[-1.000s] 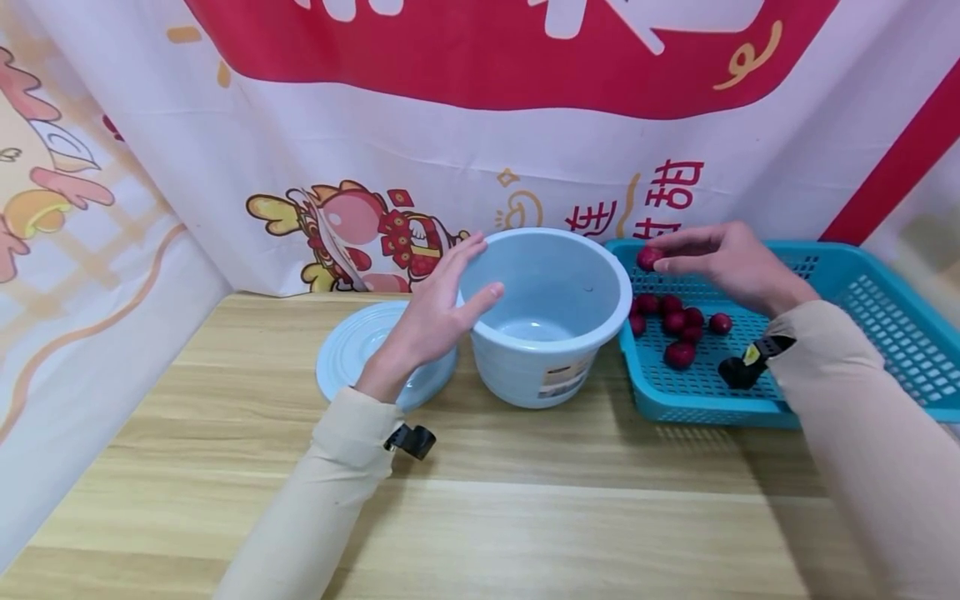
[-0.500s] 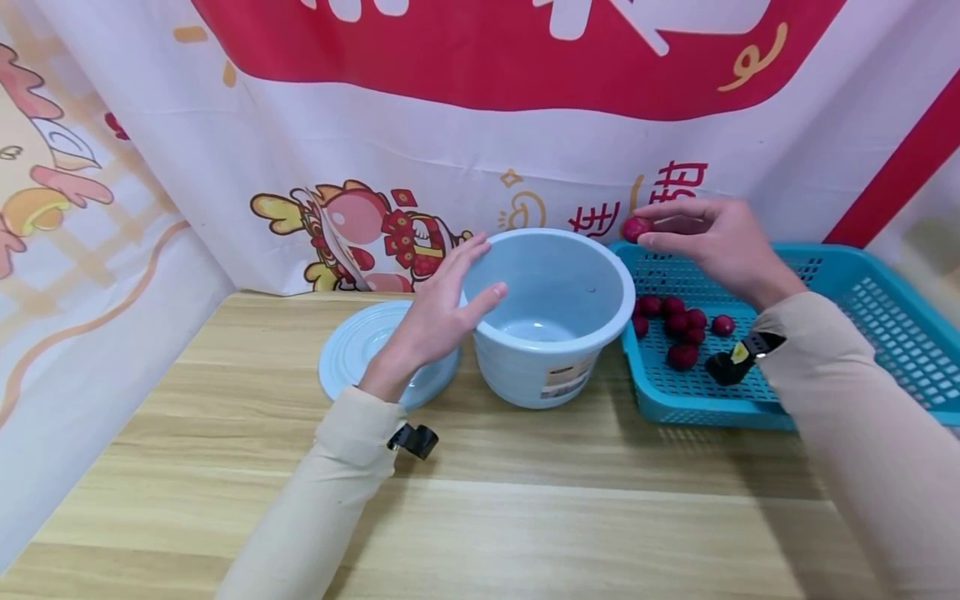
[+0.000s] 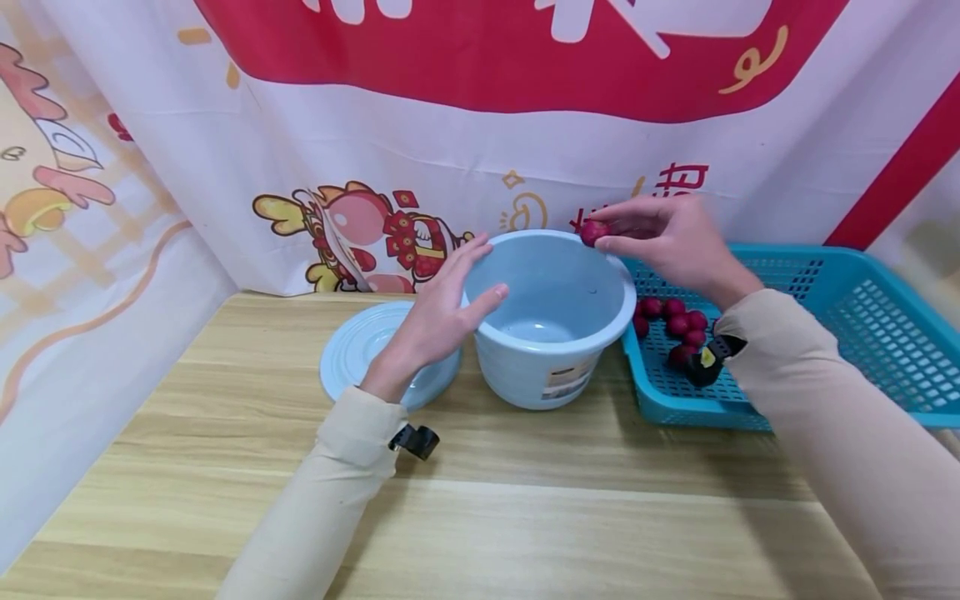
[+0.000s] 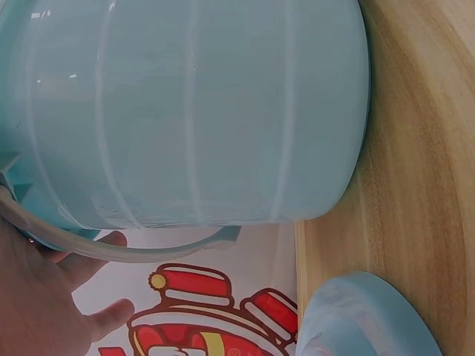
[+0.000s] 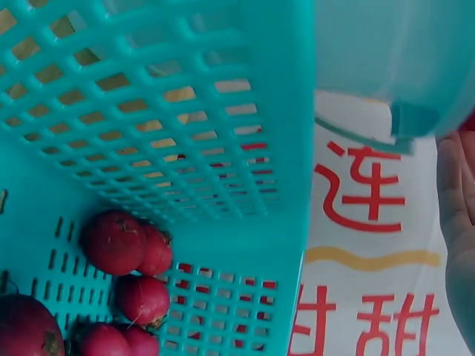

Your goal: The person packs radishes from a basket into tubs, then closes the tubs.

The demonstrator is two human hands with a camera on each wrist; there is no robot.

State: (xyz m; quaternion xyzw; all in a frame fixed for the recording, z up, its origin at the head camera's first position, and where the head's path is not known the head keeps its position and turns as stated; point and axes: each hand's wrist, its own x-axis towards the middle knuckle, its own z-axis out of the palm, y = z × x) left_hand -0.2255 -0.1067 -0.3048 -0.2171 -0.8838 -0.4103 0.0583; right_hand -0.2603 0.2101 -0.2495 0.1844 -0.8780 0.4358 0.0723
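Note:
My right hand (image 3: 686, 246) pinches a small red radish (image 3: 594, 232) between thumb and fingers, over the back right rim of a light blue bucket (image 3: 513, 375). No radish shows in the part of the bucket's inside visible in the head view. My left hand (image 3: 438, 321) has its fingers extended along the bucket's left rim. In the left wrist view, that hand's fingers show behind the bucket's curved handle (image 4: 122, 253). Several more radishes (image 5: 142, 300) lie in the turquoise basket (image 5: 274, 96) right of the bucket, partly hidden by my right wrist in the head view.
A round light blue lid (image 3: 345, 354) lies on the wooden table (image 3: 480, 517) left of the bucket, partly under my left forearm. A printed cloth (image 3: 420, 150) hangs close behind the bucket and basket. The basket's near wall stands next to the bucket.
My right hand has lifted the radish from above the basket and carried it left to the bucket's rim. My left hand stays at the rim.

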